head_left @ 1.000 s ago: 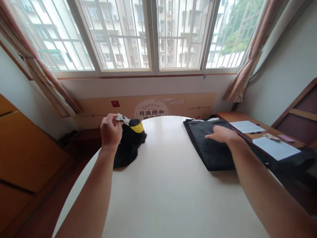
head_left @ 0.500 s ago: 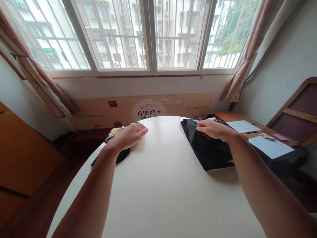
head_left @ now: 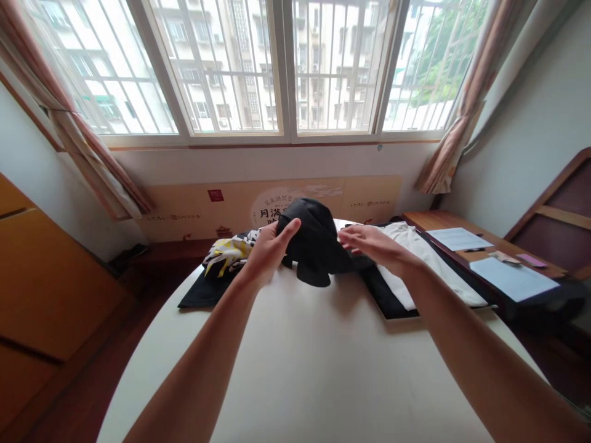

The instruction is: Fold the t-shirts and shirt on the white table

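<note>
A bunched black garment (head_left: 316, 241) hangs above the far middle of the round white table (head_left: 305, 369), held up between both hands. My left hand (head_left: 268, 251) grips its left side, thumb raised. My right hand (head_left: 373, 245) holds its right side with fingers extended along the cloth. To the left lies a folded black garment with a yellow and white print (head_left: 228, 253). On the right a white garment (head_left: 418, 261) lies on a dark folded piece (head_left: 383, 295).
A wooden desk (head_left: 438, 218) with sheets of paper (head_left: 512, 277) and a pen stands at the right. A cardboard panel (head_left: 231, 206) leans under the barred window. Curtains hang at both sides. A wooden cabinet (head_left: 41, 277) is at the left.
My right hand lifted a black garment off the right pile, uncovering the white one. My left hand left the printed garment and moved right to grip the lifted cloth.
</note>
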Available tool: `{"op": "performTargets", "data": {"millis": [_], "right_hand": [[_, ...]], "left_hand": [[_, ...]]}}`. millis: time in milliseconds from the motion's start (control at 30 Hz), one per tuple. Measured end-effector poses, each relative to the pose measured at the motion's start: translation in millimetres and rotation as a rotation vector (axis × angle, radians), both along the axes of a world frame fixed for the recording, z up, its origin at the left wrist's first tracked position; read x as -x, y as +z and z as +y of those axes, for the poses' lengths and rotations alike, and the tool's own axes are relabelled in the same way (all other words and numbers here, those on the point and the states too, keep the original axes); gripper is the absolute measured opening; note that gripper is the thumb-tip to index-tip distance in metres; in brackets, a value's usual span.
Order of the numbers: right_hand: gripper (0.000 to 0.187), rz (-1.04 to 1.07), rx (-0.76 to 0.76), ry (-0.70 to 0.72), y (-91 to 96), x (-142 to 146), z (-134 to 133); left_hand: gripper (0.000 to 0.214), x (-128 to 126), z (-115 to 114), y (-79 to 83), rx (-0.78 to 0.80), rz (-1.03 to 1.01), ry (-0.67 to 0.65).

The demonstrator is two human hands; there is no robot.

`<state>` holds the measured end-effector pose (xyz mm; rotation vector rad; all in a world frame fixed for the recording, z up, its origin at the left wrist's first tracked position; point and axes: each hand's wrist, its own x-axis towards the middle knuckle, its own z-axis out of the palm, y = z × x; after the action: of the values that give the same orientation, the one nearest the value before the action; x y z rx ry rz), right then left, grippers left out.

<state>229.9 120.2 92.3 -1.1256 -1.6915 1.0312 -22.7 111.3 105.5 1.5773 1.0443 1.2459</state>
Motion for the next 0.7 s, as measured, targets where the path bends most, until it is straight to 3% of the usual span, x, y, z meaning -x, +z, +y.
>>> {"op": "performTargets", "data": {"millis": [100, 167, 233, 300, 433, 533, 600, 700], "right_hand": [[0.047, -0.102, 0.103, 0.329, -7.6, 8, -11], [0.045, -0.038, 0.124, 0.398, -4.5, 15, -19], [0.044, 0.095, 0.130, 0.295, 2.5, 15, -21], [0.044, 0.246, 0.117, 0.098, 9.0, 7, -17], [0.044, 0.390, 0.015, -0.255, 10.8, -14, -4], [0.044, 0.352, -0.053, -0.231, 7.0, -11, -3], [0.047, 0.239, -0.125, -0.143, 7.0, -1, -9], [0.064, 0.093, -0.212, -0.068, 12.3, 15, -20]], "left_hand": [[0.055, 6, -9, 13.9, 0.035, 0.141, -0.014], [0.048, 13, -14, 23.4, 0.028, 0.242, -0.106], [0.043, 28, -15, 31.3, -0.008, 0.283, -0.136], [0.043, 50, -9, 35.2, -0.014, 0.329, -0.041], [0.031, 93, 11, 30.2, 0.012, 0.540, 0.391], [0.043, 90, 12, 24.3, -0.016, 0.804, 0.636], [0.057, 68, 3, 20.6, -0.113, 0.940, 0.542], [0.062, 27, -8, 9.4, -0.235, 0.927, 0.107]]}}
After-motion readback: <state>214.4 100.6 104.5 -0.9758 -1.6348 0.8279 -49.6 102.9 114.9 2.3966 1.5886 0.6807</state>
